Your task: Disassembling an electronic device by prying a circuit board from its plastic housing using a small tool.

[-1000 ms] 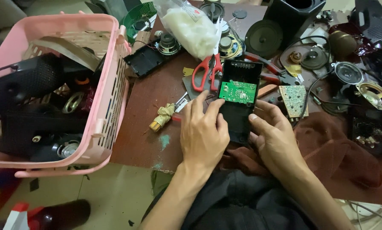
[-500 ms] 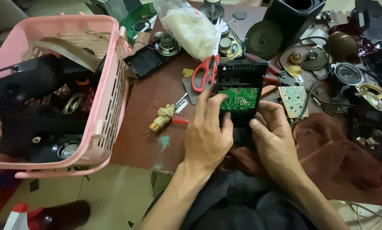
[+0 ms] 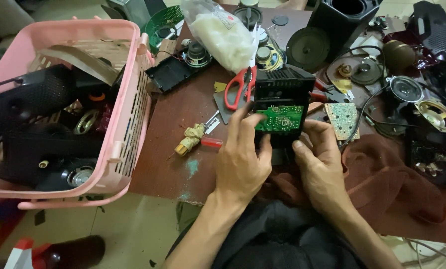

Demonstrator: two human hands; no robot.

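Observation:
Both of my hands hold a black plastic device housing (image 3: 282,87) above the near middle of the brown table (image 3: 183,124). A green circuit board (image 3: 278,118) sits in the open side of the housing, facing me. My left hand (image 3: 240,162) grips the housing's left edge, with fingers reaching up to the board. On the right side, my right hand (image 3: 321,164) clasps the lower corner, thumb pressed near the board's bottom edge. The lower part of the housing is hidden behind my fingers.
Red-handled scissors (image 3: 240,87) lie just left of the housing. A pink basket (image 3: 128,129) full of black speaker parts stands at the left. Loose speakers (image 3: 402,89), a tan circuit board (image 3: 343,119), a clear plastic bag (image 3: 225,35) and a dark red cloth (image 3: 397,184) crowd the table.
The housing has been lifted and tipped up toward me, so its ribbed black top now shows above the green board. Both hands shifted with it.

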